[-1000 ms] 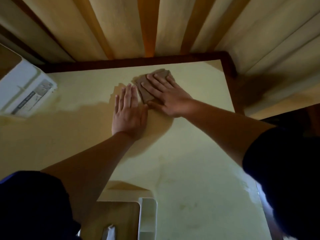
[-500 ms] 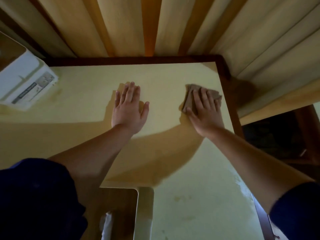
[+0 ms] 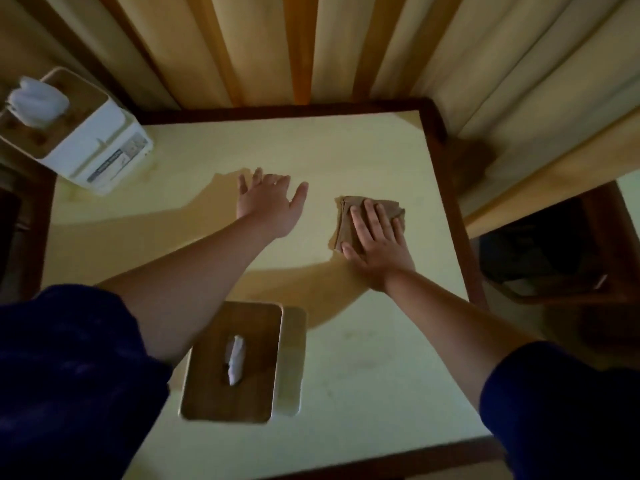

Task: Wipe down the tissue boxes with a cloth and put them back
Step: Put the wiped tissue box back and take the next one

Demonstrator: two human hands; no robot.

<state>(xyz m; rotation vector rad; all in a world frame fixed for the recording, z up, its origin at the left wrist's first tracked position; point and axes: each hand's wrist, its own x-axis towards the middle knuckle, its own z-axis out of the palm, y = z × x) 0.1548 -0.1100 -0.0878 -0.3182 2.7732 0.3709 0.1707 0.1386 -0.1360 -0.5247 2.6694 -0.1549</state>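
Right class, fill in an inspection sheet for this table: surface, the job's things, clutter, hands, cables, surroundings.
Surface: pale yellow table with dark wooden rim.
Job's things: brown cloth; near tissue box, wooden lid, tissue poking out; far-left tissue box, white, tissue bunched on top.
Clutter: nothing seen.
Hands: right hand flat on the cloth; left hand open above the table.
Cables: nothing seen.
Surroundings: curtains behind.

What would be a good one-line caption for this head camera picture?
Right hand presses a brown cloth flat on the pale table, left hand open, two tissue boxes waiting.
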